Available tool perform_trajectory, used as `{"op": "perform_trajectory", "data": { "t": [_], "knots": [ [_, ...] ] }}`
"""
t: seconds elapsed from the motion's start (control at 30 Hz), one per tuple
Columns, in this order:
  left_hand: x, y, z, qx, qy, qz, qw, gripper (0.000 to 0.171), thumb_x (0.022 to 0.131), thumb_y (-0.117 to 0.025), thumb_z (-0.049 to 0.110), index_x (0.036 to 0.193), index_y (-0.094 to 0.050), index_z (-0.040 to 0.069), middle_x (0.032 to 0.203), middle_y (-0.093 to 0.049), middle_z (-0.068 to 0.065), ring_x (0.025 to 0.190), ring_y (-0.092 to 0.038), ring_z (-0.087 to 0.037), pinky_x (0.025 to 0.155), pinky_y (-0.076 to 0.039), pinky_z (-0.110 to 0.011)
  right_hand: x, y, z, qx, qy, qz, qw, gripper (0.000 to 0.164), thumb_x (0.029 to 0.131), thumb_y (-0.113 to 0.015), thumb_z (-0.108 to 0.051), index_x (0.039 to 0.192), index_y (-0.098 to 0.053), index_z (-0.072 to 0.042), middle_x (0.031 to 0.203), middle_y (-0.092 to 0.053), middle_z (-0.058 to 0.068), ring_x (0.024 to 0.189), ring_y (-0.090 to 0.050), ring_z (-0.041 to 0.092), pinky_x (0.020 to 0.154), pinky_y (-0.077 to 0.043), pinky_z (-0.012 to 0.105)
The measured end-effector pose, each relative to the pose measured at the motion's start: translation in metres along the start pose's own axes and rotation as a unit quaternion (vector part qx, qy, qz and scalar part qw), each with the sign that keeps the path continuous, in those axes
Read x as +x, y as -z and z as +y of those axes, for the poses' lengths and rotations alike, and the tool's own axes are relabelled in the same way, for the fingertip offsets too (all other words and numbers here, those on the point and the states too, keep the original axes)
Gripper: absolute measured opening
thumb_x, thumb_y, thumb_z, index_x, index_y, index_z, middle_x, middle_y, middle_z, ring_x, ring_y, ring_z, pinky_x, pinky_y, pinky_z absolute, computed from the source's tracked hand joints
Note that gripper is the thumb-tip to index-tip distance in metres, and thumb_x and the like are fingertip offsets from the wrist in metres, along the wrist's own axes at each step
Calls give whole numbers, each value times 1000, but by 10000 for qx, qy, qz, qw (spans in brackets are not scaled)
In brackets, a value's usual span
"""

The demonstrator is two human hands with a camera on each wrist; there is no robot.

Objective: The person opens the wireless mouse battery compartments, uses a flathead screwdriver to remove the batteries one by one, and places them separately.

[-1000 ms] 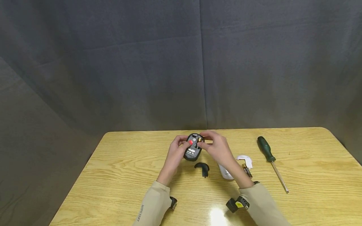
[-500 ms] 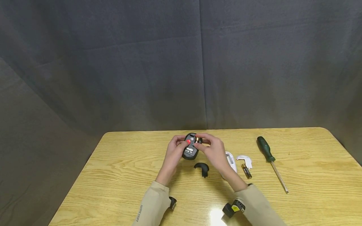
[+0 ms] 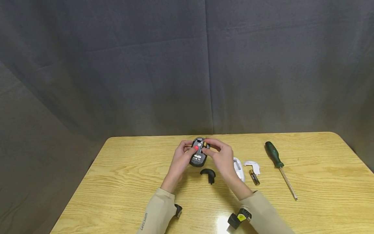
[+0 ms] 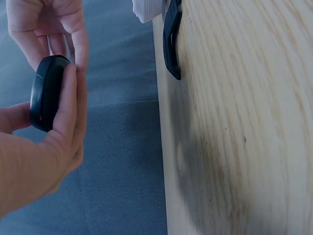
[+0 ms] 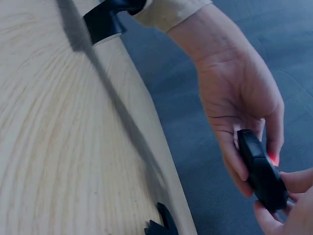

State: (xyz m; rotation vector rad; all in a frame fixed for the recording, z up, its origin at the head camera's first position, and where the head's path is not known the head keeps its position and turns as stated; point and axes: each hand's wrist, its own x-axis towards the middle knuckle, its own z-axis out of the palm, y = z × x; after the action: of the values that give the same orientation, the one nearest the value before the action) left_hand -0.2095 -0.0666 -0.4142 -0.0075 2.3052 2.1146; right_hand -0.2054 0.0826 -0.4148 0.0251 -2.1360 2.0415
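A black computer mouse [image 3: 197,157] is held up over the table with its underside toward the head camera. My left hand [image 3: 181,156] grips its left side, thumb across the underside, with a red glow on the thumb. At the open battery compartment, my right hand [image 3: 220,154] pinches a gold-and-black battery [image 3: 205,145] between thumb and index finger. The left wrist view shows the mouse [image 4: 48,93] edge-on between both hands, its underside turned away. Below it on the table lies a black battery cover [image 3: 209,175].
To the right, a white mouse [image 3: 238,169] lies partly behind my right forearm. Beside it are a white cover [image 3: 253,166] and a loose battery [image 3: 254,177]. Farther right lies a green-handled screwdriver [image 3: 274,154]. A dark curtain [image 3: 163,81] hangs behind the wooden table [image 3: 117,182].
The white mouse shows more as my right forearm has shifted left. The black mouse has tilted and moved slightly left, then back a little. My right fingers stay at the battery.
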Motion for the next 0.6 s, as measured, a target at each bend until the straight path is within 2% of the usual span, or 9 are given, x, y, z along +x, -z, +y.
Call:
{"op": "perform_trajectory", "data": {
  "t": [0.07, 0.17, 0.3, 0.4, 0.6],
  "knots": [
    [0, 0, 0, 38, 19, -5, 10000, 37, 97, -62, 11, 129, -57, -6, 113, -65, -20, 93, -62, -18, 75, -51, -24, -1, -1, 1, -165, 261, 108, 9995, 27, 87, -78, 5, 114, -76, 4, 129, -70, 16, 124, -63, 30, 98, -53, 35],
    [0, 0, 1, 38, 43, 53, 10000, 36, 98, -64, 13, 129, -58, -5, 114, -65, -20, 94, -62, -19, 75, -51, -24, -3, -2, 3, -425, 628, 223, 9969, 28, 86, -80, 4, 113, -77, 3, 125, -72, 13, 123, -63, 27, 99, -53, 45],
    [-1, 1, 1, 73, 7, 127, 9999, 36, 97, -65, 13, 127, -59, -6, 113, -65, -19, 93, -60, -18, 74, -50, -23, -6, -3, 3, -489, 811, 237, 9952, 28, 86, -80, 4, 114, -77, 2, 122, -72, 9, 119, -65, 24, 88, -59, 37],
    [-2, 0, 2, 85, -15, 154, 9998, 36, 97, -65, 12, 126, -59, -7, 111, -66, -19, 90, -60, -17, 72, -49, -22, -8, -4, 4, -401, 808, 235, 9956, 27, 87, -79, 4, 114, -77, 2, 121, -72, 8, 117, -66, 23, 86, -59, 31],
    [-2, -1, 2, 127, -11, 284, 9995, 36, 98, -65, 12, 127, -59, -7, 111, -66, -19, 89, -60, -15, 71, -49, -22, -8, -6, 3, -127, 840, 208, 9962, 27, 87, -76, 8, 113, -77, 0, 117, -73, 13, 118, -65, 26, 93, -57, 38]
  ]
}}
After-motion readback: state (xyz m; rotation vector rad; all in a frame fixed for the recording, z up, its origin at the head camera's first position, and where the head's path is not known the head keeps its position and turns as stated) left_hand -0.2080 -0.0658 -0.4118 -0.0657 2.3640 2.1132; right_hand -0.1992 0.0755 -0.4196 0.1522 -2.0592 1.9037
